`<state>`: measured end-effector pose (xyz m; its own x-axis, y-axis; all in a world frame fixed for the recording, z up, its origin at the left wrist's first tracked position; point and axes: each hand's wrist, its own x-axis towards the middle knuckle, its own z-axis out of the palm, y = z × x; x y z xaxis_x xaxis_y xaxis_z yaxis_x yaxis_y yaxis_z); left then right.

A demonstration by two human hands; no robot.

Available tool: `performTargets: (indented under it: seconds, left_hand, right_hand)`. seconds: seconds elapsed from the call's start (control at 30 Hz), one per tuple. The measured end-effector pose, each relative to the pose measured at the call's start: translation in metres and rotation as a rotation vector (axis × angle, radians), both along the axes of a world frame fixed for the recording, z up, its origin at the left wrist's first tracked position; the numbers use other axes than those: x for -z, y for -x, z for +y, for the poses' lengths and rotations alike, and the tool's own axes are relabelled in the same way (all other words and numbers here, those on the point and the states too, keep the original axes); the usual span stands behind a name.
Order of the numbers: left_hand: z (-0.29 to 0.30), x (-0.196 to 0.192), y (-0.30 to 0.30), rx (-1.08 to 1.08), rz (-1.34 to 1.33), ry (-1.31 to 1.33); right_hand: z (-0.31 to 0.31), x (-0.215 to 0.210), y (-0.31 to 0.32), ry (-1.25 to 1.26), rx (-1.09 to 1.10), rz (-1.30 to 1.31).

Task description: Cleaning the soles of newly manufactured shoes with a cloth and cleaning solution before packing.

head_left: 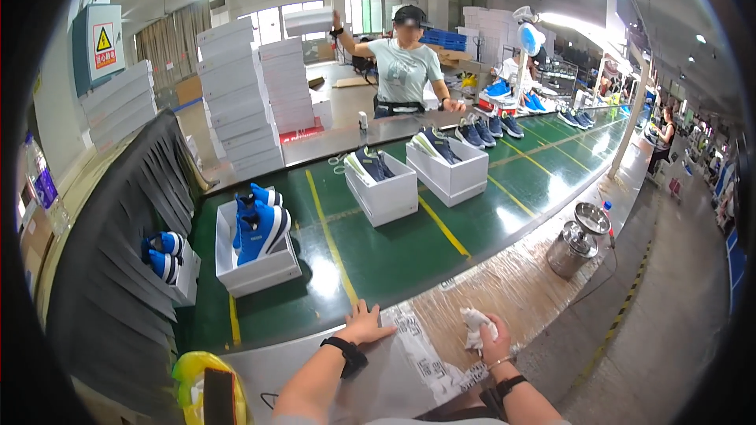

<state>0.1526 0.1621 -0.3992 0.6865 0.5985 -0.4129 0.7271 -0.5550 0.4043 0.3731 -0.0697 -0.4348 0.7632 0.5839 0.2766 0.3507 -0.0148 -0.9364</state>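
My left hand lies open, fingers spread, at the belt-side edge of a grey board. My right hand is closed on a crumpled white cloth over the film-covered bench; whether it is fabric or paper is hard to tell. On the green conveyor belt, a white shoebox holds blue shoes, standing ahead and left of my left hand. Two more white shoeboxes farther along the belt carry dark navy sneakers.
A metal canister stands on the bench to the right. Across the belt, a co-worker raises a white box beside tall box stacks. Dark curtain strips hang at the left. A yellow bag sits near me.
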Motion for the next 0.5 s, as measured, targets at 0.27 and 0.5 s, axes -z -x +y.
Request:
performTargets:
  seconds: [0.27,0.5]
  left_hand:
    - [-0.028,0.028,0.005,-0.168,-0.239,-0.332]
    - [-0.032,0.034,0.000,-0.217,-0.316,-0.443]
  right_hand:
    - [0.004,0.012,-0.004,-0.059,-0.028,0.049]
    - [0.001,0.013,-0.006,-0.060,0.008,-0.002]
